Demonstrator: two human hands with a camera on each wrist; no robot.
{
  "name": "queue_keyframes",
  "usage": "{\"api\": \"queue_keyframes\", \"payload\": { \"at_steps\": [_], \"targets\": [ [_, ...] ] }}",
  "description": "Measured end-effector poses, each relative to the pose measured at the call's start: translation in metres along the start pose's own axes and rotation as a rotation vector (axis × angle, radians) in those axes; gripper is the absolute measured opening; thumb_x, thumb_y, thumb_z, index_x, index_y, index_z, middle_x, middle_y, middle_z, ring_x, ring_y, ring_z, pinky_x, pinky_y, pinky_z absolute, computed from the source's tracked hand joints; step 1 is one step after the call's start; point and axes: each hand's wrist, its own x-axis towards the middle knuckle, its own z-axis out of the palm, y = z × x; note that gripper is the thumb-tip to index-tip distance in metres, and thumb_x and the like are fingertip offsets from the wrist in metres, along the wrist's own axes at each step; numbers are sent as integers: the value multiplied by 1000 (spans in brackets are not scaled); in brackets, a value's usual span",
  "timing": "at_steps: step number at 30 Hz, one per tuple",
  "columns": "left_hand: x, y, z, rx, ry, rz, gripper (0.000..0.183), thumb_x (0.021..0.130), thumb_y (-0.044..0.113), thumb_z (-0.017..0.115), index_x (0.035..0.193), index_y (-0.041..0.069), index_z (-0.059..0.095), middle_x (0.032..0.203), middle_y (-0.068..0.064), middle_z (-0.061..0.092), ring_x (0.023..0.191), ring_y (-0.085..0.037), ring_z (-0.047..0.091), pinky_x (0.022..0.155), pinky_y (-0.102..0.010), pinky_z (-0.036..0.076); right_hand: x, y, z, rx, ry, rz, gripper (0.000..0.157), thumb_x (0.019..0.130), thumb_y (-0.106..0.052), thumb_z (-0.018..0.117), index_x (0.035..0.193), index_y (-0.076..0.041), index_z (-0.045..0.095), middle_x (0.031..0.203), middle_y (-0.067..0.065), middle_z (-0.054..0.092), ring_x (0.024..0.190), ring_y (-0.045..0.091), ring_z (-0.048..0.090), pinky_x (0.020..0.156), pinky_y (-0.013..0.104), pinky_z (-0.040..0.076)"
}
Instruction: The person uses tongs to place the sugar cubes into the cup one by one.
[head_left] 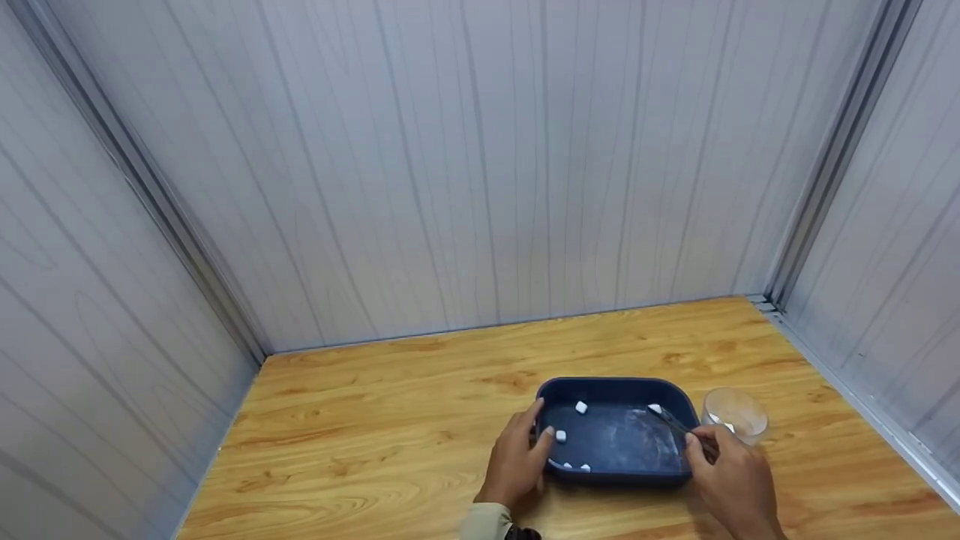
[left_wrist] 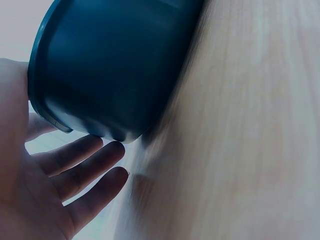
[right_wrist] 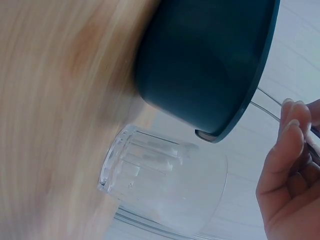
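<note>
A dark blue rectangular baking dish (head_left: 622,439) lies on the table, several small white cubes inside it, one cube (head_left: 581,407) near its back left. My left hand (head_left: 516,456) holds the dish's left side, the thumb over the rim; in the left wrist view its fingers (left_wrist: 92,172) reach along the outer wall. With my right hand (head_left: 733,476) I pinch thin metal tweezers (head_left: 671,421). Their tips meet a white cube (head_left: 655,409) near the back right; whether they grip it is unclear. The right wrist view hides the tips behind the dish wall.
A clear glass (right_wrist: 165,175) stands right of the dish, close beside my right hand, with white pieces visible in it from above. The wood-grain table (head_left: 360,435) is bounded by pale panel walls (head_left: 450,165) at the back and both sides.
</note>
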Motion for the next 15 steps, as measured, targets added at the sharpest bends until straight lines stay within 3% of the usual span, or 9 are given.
{"api": "queue_keyframes", "payload": {
  "at_steps": [5, 15],
  "targets": [
    [0, -1, 0, -3, 11, 14, 48, 92, 32, 56, 138, 27, 45, 123, 6, 54, 113, -8, 48, 96, -36, 39, 1, 0, -2, -3, -10, 34, 8, 74, -10, 72, 77, -11, 65, 74, 1, 67, 69, 16, 63, 61, 9, 40],
    [0, 0, 1, 2, 5, -2, 48, 93, 34, 54, 139, 28, 43, 126, 7, 52, 116, -8, 46, 97, -36, 39, 2, 3, -9, 0, -5, 53, 8, 76, -10, 71, 82, -8, 66, 76, 4, 69, 70, 18, 64, 61, 6, 38]
  ]
}}
